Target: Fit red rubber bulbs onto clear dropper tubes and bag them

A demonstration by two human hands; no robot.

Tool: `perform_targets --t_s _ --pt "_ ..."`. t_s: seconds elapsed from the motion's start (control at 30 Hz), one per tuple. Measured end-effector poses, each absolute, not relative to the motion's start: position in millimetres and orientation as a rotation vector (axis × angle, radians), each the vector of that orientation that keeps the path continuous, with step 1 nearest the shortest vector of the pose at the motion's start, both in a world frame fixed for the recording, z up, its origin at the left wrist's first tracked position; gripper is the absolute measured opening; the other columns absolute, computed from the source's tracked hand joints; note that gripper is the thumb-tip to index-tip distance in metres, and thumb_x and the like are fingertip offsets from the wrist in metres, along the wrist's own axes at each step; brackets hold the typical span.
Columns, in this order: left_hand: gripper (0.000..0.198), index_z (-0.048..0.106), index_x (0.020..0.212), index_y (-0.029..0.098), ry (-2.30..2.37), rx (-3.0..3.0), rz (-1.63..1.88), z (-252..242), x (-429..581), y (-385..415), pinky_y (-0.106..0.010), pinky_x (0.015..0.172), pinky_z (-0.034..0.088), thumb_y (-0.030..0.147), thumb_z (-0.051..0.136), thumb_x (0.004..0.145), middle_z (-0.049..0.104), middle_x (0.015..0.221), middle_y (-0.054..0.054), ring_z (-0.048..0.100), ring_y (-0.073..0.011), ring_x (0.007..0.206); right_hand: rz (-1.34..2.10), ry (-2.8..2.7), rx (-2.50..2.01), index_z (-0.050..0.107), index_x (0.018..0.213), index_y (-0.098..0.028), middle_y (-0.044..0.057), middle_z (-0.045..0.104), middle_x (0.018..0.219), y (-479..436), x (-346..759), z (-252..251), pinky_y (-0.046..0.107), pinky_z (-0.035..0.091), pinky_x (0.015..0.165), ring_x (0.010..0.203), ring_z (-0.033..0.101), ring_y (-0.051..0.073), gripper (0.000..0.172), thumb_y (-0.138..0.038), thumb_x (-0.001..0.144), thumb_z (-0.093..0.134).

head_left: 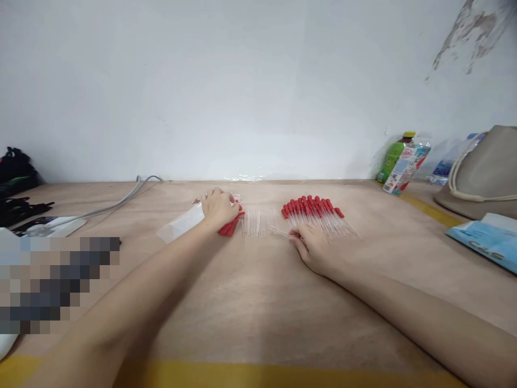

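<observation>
My left hand (218, 209) rests curled over a small pile of red rubber bulbs (231, 225), its fingers closed on them, beside a clear plastic bag (180, 224). A loose batch of clear glass tubes (255, 222) lies between my hands. My right hand (312, 247) lies on the table with its fingers pinched on one thin clear tube (278, 231). Just behind it sits a row of several finished droppers with red bulbs (314, 211).
A wooden table (250, 302) with a yellow front stripe runs to a white wall. At the right stand a green bottle (392, 157), a labelled bottle (406, 166), a beige bag (487, 172) and a blue packet (487, 241). A grey cable (117, 203) and black items (16, 186) lie at the left.
</observation>
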State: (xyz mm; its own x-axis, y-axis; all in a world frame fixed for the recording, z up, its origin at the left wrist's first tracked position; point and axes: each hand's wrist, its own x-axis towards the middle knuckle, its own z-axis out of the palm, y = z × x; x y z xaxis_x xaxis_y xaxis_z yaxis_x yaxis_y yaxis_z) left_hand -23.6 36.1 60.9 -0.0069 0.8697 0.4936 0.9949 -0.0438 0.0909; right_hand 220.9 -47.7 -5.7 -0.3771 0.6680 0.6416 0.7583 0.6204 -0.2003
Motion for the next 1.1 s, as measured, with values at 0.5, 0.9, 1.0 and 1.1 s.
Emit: perform_targets --t_s 0.5,0.9,1.0,1.1 --pt "0.022 0.062 0.076 0.011 -2.242 -1.969 -0.504 62.7 -3.9 93.5 -0.043 0.081 0.036 0.030 0.059 0.066 0.062 0.092 -0.018 0.050 -0.0344 0.099 0.011 -2.110 -1.092 0.056 0.086 -0.017 0.006 0.061 0.080 -52.3 214.9 0.5 0.030 0.043 0.070 0.076 0.055 0.017 0.015 -0.019 0.084 0.041" --pt "0.012 0.048 0.092 0.018 -1.256 -2.734 -1.022 21.1 -26.1 -44.0 -0.026 0.063 0.044 0.028 0.047 0.085 0.058 0.080 -0.002 0.056 -0.0141 0.071 0.015 -2.158 -1.005 0.056 0.106 -0.016 0.007 0.063 0.087 -57.6 209.7 2.5 0.029 0.040 0.073 0.077 0.055 0.015 0.025 -0.018 0.085 0.041" --pt "0.014 0.052 0.097 0.018 -1.199 -2.735 -1.049 16.4 -26.5 -48.2 -0.027 0.069 0.046 0.023 0.048 0.085 0.058 0.087 -0.004 0.056 -0.0148 0.080 -0.070 -2.202 -1.000 0.060 0.102 -0.017 0.005 0.063 0.080 -62.1 206.5 4.6 0.030 0.038 0.071 0.070 0.054 0.014 0.025 -0.021 0.086 0.042" --pt "0.014 0.057 0.095 0.019 -1.168 -2.770 -1.050 17.3 -22.5 -45.4 -0.027 0.073 0.045 0.022 0.046 0.086 0.058 0.089 -0.004 0.056 -0.0145 0.082 -0.108 -2.205 -1.002 0.061 0.101 -0.018 0.005 0.064 0.079 -65.2 205.4 6.2 0.029 0.036 0.070 0.066 0.053 0.013 0.024 -0.023 0.086 0.043"
